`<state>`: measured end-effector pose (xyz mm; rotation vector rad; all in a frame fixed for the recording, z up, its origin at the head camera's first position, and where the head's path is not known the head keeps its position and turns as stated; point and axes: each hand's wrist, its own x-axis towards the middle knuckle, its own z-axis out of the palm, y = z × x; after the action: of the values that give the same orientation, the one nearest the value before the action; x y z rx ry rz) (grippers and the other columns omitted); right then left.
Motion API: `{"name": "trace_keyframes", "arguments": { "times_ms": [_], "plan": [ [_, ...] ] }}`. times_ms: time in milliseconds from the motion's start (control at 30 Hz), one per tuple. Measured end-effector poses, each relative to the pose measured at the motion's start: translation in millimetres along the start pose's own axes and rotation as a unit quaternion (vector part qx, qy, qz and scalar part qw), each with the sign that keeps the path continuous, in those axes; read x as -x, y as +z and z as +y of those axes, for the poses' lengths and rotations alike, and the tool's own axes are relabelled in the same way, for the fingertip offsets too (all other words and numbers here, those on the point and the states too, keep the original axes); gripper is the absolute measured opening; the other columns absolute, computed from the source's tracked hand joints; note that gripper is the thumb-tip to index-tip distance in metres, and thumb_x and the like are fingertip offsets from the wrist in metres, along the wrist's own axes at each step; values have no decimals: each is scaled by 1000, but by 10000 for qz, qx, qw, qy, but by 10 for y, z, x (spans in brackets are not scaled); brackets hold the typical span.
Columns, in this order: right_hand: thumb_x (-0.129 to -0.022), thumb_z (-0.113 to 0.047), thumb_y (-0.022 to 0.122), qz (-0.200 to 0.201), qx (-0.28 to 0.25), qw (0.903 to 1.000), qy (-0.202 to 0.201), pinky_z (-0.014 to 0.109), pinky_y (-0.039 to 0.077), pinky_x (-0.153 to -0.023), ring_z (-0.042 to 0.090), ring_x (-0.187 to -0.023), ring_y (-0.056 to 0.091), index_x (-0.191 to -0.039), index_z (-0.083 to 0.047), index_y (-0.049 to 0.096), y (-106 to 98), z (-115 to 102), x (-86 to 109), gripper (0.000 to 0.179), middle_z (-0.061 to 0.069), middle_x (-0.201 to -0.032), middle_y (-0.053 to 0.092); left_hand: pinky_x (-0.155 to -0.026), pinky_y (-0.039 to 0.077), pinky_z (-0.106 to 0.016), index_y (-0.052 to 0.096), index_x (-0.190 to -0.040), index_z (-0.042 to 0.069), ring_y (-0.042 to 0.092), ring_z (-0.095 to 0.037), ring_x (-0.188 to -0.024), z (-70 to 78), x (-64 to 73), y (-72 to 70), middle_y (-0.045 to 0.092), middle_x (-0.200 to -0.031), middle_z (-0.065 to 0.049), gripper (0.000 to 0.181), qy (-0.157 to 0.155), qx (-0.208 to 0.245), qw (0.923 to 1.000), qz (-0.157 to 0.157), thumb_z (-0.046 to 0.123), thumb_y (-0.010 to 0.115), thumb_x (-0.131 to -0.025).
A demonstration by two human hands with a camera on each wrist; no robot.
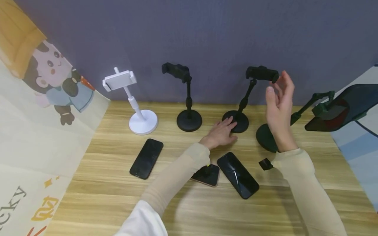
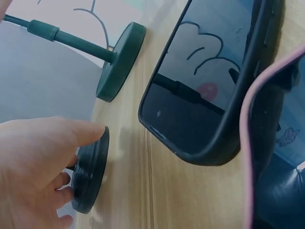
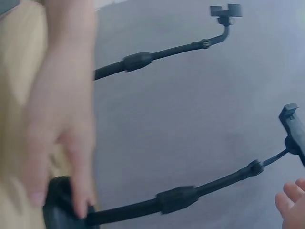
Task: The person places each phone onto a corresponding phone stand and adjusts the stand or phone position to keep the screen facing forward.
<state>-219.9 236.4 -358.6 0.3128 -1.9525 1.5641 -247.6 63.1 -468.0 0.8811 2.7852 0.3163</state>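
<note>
Stand [image 1: 244,102]: black; upright on the tabletop [image 1: 103,203], between the middle stand [image 1: 189,121] and the green stand [image 1: 265,139]; its clamp [image 1: 262,73] carries no phone.
Base [image 1: 243,124]: wide, round and flat on the wood — a form that presumably keeps the tall pole from tipping.
Left hand [image 1: 220,133]: fingers laid out over the base and touching it, thumb apart from them at the rim; resting rather than wrapped, probably to steady the stand from below.
Right hand [image 1: 280,108]: raised just beside the clamp, thumb and fingers apart, nothing held between them; at this height the clamp lies within easy reach.
White stand [image 1: 141,122]: farthest left, its head tilted, perhaps so that a screen would face the person.
Green stand: farthest right, bearing a dark device [image 1: 358,98] out to one side; its heavy-looking base likely offsets that overhang.
Phones: left phone [image 1: 146,159], middle phone [image 1: 211,179] and right phone [image 1: 238,175], all flat in front of the stands — a stable, reachable placement; the left sleeve [image 1: 174,178] partly hides the middle one.
</note>
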Motion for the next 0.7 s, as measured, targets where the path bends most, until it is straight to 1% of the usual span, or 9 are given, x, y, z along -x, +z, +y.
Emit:
{"name": "trace_keyframes", "arguments": {
  "times_ms": [67, 133, 267, 367, 400, 500, 533, 600, 700],
  "plan": [
    [-107, -18, 50, 168, -62, 9998, -132, 29, 29, -122, 21, -146, 37, -160, -7, 29, 36, -17, -71, 58, 8, -158, 35, -127, 21, -41, 29, -164, 23, 19, -18, -158, 0, 7, 0, 16, -173, -2, 69, -19, -51, 10000, -70, 50, 53, -105],
    [-107, -17, 51, 291, -68, 9991, -317, 29, 28, -123, 21, -144, 38, -158, -5, 33, 60, -37, -125, 56, 10, -154, 40, -127, 21, -41, 30, -164, 23, 20, -17, -158, -1, 11, -3, 18, -172, -2, 68, -26, -79, 9999, -112, 50, 53, -105],
    [-107, -16, 51, 306, -43, 9980, -554, 29, 35, -116, 21, -137, 45, -155, -7, 42, 92, -90, -209, 49, 14, -148, 49, -126, 23, -40, 32, -163, 25, 24, -15, -156, -10, 10, -35, 22, -171, 1, 66, 1, -260, 9996, -130, 49, 53, -106],
    [-108, -17, 52, 270, 41, 9985, -478, 26, 41, -104, 18, -128, 51, -151, -10, 49, 120, -131, -257, 44, 14, -145, 53, -126, 23, -39, 33, -163, 26, 25, -14, -156, -31, 0, -49, 23, -171, 2, 64, 26, -317, 9994, -157, 48, 52, -106],
    [-108, -17, 52, 243, 104, 9985, -477, 25, 42, -102, 18, -125, 53, -150, -10, 50, 127, -140, -271, 43, 14, -144, 53, -126, 24, -37, 32, -163, 26, 25, -14, -156, -40, -6, -44, 23, -171, 2, 64, 30, -298, 9994, -164, 47, 52, -106],
    [-108, -18, 54, 285, 85, 9991, -287, 24, 44, -96, 14, -114, 57, -145, -11, 56, 150, -162, -308, 38, 10, -139, 57, -125, 26, -32, 32, -163, 26, 25, -14, -156, -61, -25, -24, 22, -171, 2, 64, 79, -229, 9996, -125, 45, 54, -106],
    [-108, -17, 53, 295, 53, 9993, -241, 24, 45, -96, 13, -111, 58, -143, -11, 57, 156, -164, -319, 36, 9, -136, 58, -125, 26, -30, 32, -163, 26, 25, -14, -156, -62, -29, -15, 22, -171, 1, 64, 101, -267, 9995, -102, 45, 54, -107],
    [-108, -15, 52, 288, -92, 9993, -202, 24, 49, -94, 13, -103, 62, -139, -8, 59, 162, -156, -336, 32, 6, -129, 60, -123, 28, -27, 31, -163, 26, 27, -15, -155, -59, -37, 8, 22, -171, 1, 64, 141, -418, 9990, -50, 45, 54, -106],
    [-109, -13, 51, 310, -233, 9991, -183, 23, 53, -90, 12, -91, 65, -133, -6, 62, 166, -133, -349, 28, 0, -114, 63, -122, 29, -26, 30, -163, 25, 29, -15, -154, -43, -38, 37, 23, -170, 0, 64, 169, -811, 9966, -10, 46, 52, -107]
  ]
}}
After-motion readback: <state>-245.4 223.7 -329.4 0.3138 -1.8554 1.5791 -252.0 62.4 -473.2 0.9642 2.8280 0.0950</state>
